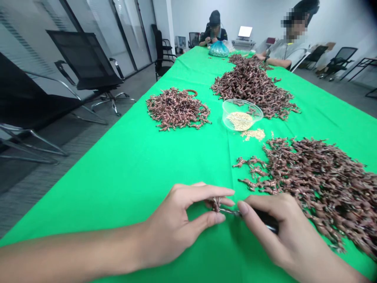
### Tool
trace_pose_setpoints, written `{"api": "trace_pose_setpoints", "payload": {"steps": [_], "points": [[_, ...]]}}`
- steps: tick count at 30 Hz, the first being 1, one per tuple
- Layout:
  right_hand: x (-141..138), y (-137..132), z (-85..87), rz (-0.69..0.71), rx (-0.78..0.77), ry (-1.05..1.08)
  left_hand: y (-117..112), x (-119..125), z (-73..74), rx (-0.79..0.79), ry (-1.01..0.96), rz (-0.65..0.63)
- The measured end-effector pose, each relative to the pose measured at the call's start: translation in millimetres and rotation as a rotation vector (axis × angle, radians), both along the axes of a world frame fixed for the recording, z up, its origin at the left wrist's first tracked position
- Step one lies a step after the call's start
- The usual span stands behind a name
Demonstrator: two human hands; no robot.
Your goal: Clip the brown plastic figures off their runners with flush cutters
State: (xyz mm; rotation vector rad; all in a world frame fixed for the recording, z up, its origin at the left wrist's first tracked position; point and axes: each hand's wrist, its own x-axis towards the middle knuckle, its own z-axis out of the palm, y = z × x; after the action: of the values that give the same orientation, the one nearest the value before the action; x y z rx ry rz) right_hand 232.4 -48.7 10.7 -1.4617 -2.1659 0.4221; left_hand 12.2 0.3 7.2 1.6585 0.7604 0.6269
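Near the front of the table, my left hand [182, 220] pinches a small brown animal figurine [216, 204] between thumb and fingers, its thin legs or antlers pointing up. My right hand [282, 224] is wrapped round the black handle of a screwdriver [266, 221]. The tool's thin metal shaft points left, its end at the figurine; the exact contact is hidden by my left fingers. Close to my right hand spreads a large pile of similar figurines [318, 181], with a few lying loose on its left side.
A clear plastic bowl [256, 114] holds small gold-coloured pieces [240, 120], some spilled beside it. Further figurine piles lie at the left [178, 110] and back [253, 84] of the green-covered table [123, 188]. Two people sit beyond, near a blue bag [218, 49]. Office chairs [88, 59] stand left.
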Motion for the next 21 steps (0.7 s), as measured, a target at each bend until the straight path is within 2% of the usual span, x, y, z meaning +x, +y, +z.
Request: {"api": "trace_pose_setpoints", "payload": {"steps": [4,8,14,21], "points": [[0,-1,3.4,-0.032,0.004,0.009,-1,1,-1.9,-0.052,-0.065,0.095],[1,4,2.4,-0.022,0.051,0.077,2,3,-1.3,-0.276,-0.14,0.149],[10,6,-8.0,0.03,0.507,0.016,6,2,0.8,-0.514,-0.212,0.125],[12,-1,-5.8,0.11,0.702,-0.154,6,-1,4.1,-0.59,-0.223,0.065]]}}
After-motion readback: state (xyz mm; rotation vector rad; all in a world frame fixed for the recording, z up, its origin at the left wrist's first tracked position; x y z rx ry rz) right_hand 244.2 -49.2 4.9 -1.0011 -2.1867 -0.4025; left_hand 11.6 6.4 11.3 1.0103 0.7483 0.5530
